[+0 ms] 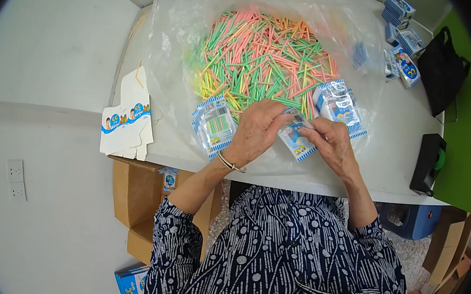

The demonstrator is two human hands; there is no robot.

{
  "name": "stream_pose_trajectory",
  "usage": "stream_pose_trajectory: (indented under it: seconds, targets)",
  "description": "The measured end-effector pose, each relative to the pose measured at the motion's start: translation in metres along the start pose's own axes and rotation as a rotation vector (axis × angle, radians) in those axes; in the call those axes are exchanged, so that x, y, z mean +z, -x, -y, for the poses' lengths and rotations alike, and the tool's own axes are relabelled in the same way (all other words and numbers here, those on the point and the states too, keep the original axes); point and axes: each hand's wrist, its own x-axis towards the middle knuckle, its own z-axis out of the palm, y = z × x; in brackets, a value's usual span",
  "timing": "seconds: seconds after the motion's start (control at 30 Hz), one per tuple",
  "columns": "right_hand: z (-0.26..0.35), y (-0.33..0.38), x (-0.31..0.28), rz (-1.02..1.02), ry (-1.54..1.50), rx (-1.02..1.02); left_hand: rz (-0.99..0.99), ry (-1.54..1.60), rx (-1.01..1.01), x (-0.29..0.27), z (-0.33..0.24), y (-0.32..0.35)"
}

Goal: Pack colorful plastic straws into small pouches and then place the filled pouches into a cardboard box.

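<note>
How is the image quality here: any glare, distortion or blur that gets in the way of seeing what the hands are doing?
Head view: strong fisheye bending, black vignette at the corners; lighting even, shadows soft. The clear plastic sheet shows pale glare at its top folds, slightly veiling the coloured sticks. The left hand and right hand are sharp, pinching a small blue-and-white packet.

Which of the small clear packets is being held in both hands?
The small packet between the left hand and right hand; the filled packets to its left and upper right lie untouched.
</note>
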Motion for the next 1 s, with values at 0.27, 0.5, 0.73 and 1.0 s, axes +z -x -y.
stream_pose_trajectory:
  seconds: [0.27,0.5,0.73,1.0]
  targets:
    - [-0.003,-0.011,0.001,-0.027,0.019,-0.041,0.003,-0.09,0.021,-0.007,0.005,-0.008]
    - [-0.02,-0.003,-0.012,-0.213,-0.085,0.059,-0.058,-0.442,0.09,-0.058,0.051,-0.039]
    - [-0.019,-0.005,-0.024,-0.311,-0.121,0.141,-0.146,-0.865,0.11,-0.026,0.06,-0.024]
    - [-0.018,-0.013,-0.021,-0.296,-0.151,0.11,-0.166,-0.951,-0.039,0.001,0.08,-0.052]
